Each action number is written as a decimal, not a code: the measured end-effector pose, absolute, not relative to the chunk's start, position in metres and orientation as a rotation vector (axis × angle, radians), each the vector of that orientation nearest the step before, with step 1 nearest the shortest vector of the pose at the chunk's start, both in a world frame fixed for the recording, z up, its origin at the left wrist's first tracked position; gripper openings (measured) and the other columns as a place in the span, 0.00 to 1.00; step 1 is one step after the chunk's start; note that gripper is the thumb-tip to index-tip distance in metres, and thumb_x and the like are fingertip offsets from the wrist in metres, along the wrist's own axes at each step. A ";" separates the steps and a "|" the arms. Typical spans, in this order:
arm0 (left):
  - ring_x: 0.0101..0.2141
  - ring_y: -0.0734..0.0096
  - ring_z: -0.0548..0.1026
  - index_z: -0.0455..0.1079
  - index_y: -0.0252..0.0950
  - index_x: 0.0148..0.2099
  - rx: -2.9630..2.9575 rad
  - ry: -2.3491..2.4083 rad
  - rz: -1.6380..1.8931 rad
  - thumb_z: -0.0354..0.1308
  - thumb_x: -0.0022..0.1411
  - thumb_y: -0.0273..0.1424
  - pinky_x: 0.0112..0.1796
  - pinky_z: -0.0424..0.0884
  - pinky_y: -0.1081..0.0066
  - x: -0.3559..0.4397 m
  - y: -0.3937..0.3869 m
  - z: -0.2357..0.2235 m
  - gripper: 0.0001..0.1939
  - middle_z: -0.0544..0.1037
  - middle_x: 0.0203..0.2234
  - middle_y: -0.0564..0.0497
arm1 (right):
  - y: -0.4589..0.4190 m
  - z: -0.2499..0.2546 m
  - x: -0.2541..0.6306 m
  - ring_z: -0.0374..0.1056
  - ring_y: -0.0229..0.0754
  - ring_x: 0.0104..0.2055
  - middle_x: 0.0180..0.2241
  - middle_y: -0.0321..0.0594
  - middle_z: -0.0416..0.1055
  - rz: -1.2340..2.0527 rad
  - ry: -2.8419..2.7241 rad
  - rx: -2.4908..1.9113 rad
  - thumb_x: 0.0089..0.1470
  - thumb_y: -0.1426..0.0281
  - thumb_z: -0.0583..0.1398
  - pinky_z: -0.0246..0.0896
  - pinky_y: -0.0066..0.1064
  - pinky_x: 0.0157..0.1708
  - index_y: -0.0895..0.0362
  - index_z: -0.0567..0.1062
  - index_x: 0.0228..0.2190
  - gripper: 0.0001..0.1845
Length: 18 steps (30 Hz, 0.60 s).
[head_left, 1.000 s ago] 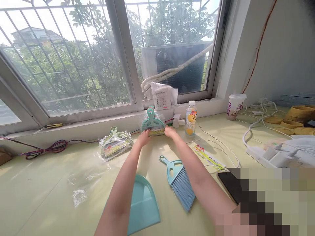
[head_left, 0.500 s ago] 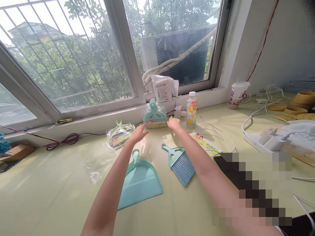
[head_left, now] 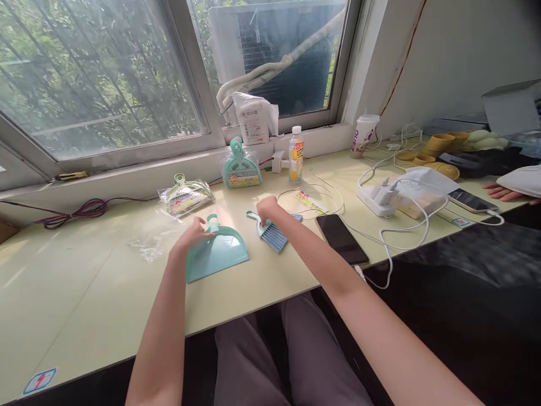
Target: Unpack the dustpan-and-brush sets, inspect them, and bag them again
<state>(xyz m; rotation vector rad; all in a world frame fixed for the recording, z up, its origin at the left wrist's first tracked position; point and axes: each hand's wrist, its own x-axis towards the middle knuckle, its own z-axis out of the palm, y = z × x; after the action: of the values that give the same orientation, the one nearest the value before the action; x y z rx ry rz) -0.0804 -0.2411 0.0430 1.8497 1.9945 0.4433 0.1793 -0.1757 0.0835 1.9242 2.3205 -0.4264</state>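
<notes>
A light-blue dustpan (head_left: 224, 251) lies on the table with its looped handle pointing to the window. At its upper left edge is my left hand (head_left: 192, 235), thumb and fingers apart beside the handle; whether it grips the rim is hard to see. To the right, a small hand brush (head_left: 275, 239) with blue bristles lies flat. My right hand (head_left: 267, 208) is closed on the brush where its handle meets the head, and hides part of it. A packaged dustpan-and-brush set (head_left: 242, 166) leans by the sill. Another wrapped set (head_left: 186, 197) lies left of it.
A drink bottle (head_left: 296, 155), a white charger (head_left: 278, 162) and a paper cup (head_left: 364, 135) stand at the back. Right of the brush are a label card (head_left: 311, 202), a phone (head_left: 342, 239) and a power strip (head_left: 376, 203) with cables. Another person's hand (head_left: 505, 192) rests far right.
Both my hands have drawn back from the packaged set by the sill, the left to the dustpan, the right onto the brush. The view has shifted down and right.
</notes>
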 end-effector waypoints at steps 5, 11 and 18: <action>0.41 0.58 0.72 0.65 0.38 0.33 1.945 2.128 0.495 0.57 0.54 0.44 0.33 0.62 0.70 -0.055 -0.238 0.030 0.14 0.76 0.36 0.46 | -0.200 0.070 0.191 0.74 0.48 0.40 0.35 0.47 0.76 -0.317 2.380 1.951 0.44 0.56 0.67 0.67 0.33 0.39 0.56 0.76 0.42 0.24; 0.34 0.63 0.71 0.59 0.38 0.24 1.956 2.159 0.684 0.55 0.57 0.39 0.30 0.57 0.71 -0.054 -0.242 0.024 0.14 0.72 0.26 0.49 | -0.206 0.041 0.186 0.72 0.48 0.46 0.45 0.51 0.73 -0.161 2.490 2.363 0.54 0.67 0.59 0.63 0.31 0.40 0.59 0.76 0.42 0.15; 0.30 0.65 0.67 0.57 0.38 0.22 1.799 2.132 0.785 0.55 0.57 0.39 0.29 0.53 0.71 -0.056 -0.240 0.022 0.16 0.67 0.22 0.51 | -0.210 0.044 0.180 0.69 0.45 0.41 0.42 0.44 0.72 -0.079 2.723 2.577 0.55 0.67 0.58 0.58 0.31 0.35 0.55 0.74 0.39 0.10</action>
<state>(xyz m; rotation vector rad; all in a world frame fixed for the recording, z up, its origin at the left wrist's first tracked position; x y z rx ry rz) -0.0562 -0.2401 0.0220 1.7995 2.1318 0.7846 0.1798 -0.2102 0.0440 2.5769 2.7228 -0.0794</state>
